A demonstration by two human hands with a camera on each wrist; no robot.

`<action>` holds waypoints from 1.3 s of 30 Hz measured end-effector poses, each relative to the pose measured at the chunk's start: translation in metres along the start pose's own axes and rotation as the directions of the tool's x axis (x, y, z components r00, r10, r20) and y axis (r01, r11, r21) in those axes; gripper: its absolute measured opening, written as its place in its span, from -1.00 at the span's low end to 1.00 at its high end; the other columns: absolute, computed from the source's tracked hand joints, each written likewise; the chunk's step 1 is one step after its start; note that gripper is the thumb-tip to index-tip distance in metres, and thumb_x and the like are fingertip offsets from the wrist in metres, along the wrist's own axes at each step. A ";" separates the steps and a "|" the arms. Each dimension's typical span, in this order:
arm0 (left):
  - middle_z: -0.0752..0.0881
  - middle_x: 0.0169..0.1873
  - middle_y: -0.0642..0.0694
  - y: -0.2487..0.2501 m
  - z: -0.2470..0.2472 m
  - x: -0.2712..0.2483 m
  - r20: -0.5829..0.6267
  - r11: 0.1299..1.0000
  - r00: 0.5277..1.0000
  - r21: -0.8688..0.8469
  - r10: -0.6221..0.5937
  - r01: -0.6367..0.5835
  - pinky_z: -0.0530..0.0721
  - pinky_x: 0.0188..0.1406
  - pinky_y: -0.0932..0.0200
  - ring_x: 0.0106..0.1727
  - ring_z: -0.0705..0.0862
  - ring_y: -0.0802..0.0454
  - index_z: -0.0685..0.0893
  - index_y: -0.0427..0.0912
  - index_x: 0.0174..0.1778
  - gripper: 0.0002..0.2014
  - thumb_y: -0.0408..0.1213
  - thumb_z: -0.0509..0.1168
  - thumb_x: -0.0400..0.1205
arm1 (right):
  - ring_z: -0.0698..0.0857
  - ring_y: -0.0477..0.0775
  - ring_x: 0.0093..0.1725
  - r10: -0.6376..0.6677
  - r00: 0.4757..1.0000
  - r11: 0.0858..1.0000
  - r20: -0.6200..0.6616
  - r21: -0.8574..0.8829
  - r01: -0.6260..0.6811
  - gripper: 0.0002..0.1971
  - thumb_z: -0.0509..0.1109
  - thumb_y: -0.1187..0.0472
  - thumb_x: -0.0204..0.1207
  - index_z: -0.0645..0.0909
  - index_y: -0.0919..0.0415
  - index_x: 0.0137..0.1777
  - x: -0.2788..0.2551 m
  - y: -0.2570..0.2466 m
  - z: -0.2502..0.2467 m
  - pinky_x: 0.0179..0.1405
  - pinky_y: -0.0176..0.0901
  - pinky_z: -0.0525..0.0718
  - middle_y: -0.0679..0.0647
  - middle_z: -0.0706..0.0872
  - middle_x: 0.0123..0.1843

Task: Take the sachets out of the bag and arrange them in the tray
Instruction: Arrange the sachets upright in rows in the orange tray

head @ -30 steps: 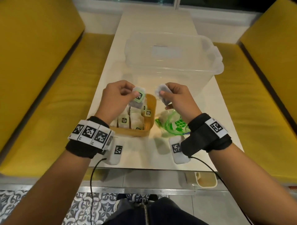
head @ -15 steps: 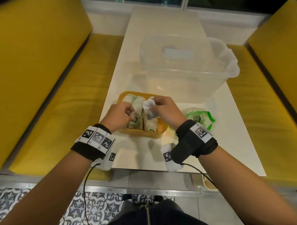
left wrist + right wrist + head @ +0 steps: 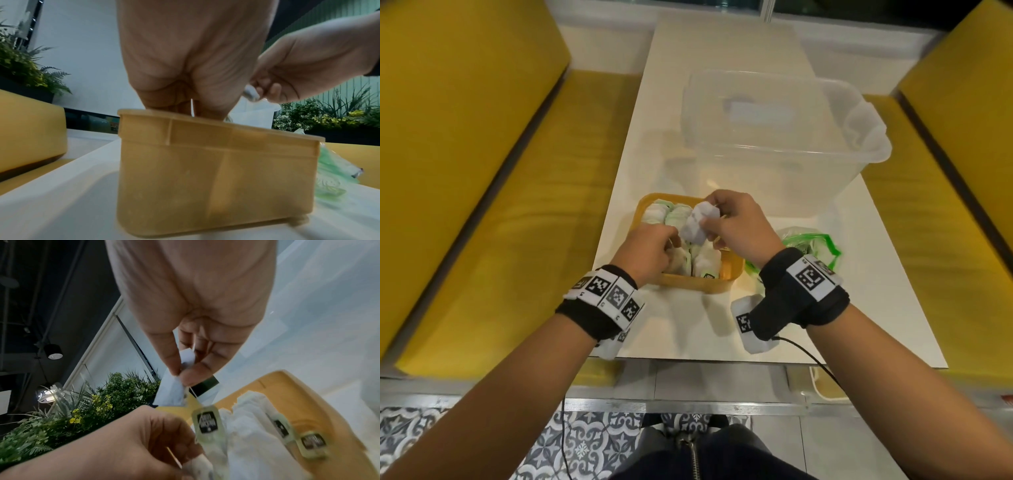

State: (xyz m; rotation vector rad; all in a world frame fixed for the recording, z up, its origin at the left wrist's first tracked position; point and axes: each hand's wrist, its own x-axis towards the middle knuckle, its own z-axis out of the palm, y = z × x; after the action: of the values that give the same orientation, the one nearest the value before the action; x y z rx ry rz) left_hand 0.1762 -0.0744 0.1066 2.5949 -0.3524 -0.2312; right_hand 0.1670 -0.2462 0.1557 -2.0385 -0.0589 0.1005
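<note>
I see black wristbands [image 3: 799,294] on both bare forearms, each ringed with white square-code tags [image 3: 608,297]. White camera pods [image 3: 751,325] hang beneath. A thin black cable [image 3: 811,359] trails at lower right.

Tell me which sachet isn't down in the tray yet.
The white sachet pinched in the right hand, held above the yellow tray. The other sachets already stand packed inside the tray; the left hand reaches in among them.

Dim indoor light, wrist views blurry.

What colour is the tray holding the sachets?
Mustard yellow-orange, plain; the tray shows best in the left wrist view.
</note>
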 end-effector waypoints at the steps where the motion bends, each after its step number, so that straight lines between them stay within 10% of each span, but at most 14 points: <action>1: 0.72 -0.10 -0.11 0.000 -0.001 0.000 -0.012 1.000 1.000 -0.012 -0.006 0.006 0.62 -0.09 0.11 -0.05 0.66 -0.11 0.70 -0.15 -0.02 -0.82 -0.46 0.30 0.53 | 0.66 0.05 -0.41 -0.034 0.999 0.999 0.000 0.007 0.034 -0.88 0.35 0.43 0.43 0.65 0.29 -0.08 -0.001 -0.005 -0.002 -0.51 -0.17 0.65 0.29 0.72 -0.23; 8: 0.73 0.07 -0.19 0.001 0.005 -0.001 -0.047 0.999 0.999 -0.036 0.009 -0.010 0.72 -0.04 -0.01 -0.07 0.70 -0.16 0.71 -0.19 0.07 -0.76 -0.44 0.37 0.50 | 0.65 -0.05 -0.40 -0.211 0.965 0.955 0.153 -0.179 0.237 -0.89 0.39 0.37 0.50 0.75 0.26 -0.10 -0.006 -0.030 -0.024 -0.38 -0.19 0.65 0.04 0.71 -0.36; 21: 0.74 -0.10 0.05 -0.004 -0.011 -0.010 -0.124 0.991 0.992 -0.128 0.012 -0.028 0.67 0.07 0.06 -0.06 0.66 0.06 0.74 -0.02 0.09 -0.71 -0.27 0.54 0.46 | 0.39 -0.01 -0.47 -0.021 0.942 0.776 0.336 -0.588 0.228 -0.68 0.38 0.36 0.40 0.45 0.17 -0.54 -0.001 -0.006 -0.005 -0.40 -0.15 0.41 0.05 0.45 -0.52; 27: 0.69 -0.20 0.05 0.014 0.001 -0.010 -0.020 0.983 0.999 -0.182 0.030 -0.033 0.60 -0.02 0.27 -0.08 0.69 0.09 0.76 -0.11 0.11 -0.74 -0.35 0.47 0.50 | 0.57 0.12 -0.21 0.036 0.938 0.697 0.344 -0.681 0.223 -0.90 0.36 0.31 0.48 0.72 0.18 -0.16 -0.004 0.010 0.012 -0.23 -0.11 0.57 0.06 0.58 -0.27; 32: 0.77 -0.18 -0.03 0.019 0.006 -0.014 0.048 0.990 0.994 -0.099 0.103 -0.098 0.68 0.04 0.04 -0.07 0.70 -0.02 0.80 -0.13 -0.03 -0.83 -0.32 0.47 0.47 | 0.68 0.24 -0.11 0.082 0.935 0.620 0.344 -0.753 0.222 -0.83 0.29 0.31 0.51 0.70 0.30 -0.01 -0.009 0.014 0.022 -0.12 -0.01 0.69 0.16 0.60 -0.19; 39: 0.79 -0.11 -0.04 0.019 0.006 -0.027 0.072 0.990 0.991 -0.093 0.112 -0.105 0.69 0.06 0.01 -0.06 0.71 0.01 0.81 -0.13 0.04 -0.77 -0.14 0.48 0.51 | 0.61 0.12 -0.28 0.144 0.918 0.690 0.369 -0.702 0.174 -0.89 0.39 0.25 0.43 0.72 0.27 -0.21 -0.004 0.014 0.014 -0.35 -0.18 0.57 0.07 0.61 -0.36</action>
State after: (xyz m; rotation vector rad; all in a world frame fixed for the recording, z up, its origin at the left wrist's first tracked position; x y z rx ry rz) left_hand 0.1454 -0.0851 0.1135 2.4753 -0.4987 -0.3020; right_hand 0.1617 -0.2405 0.1373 -2.7912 -0.4396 0.5691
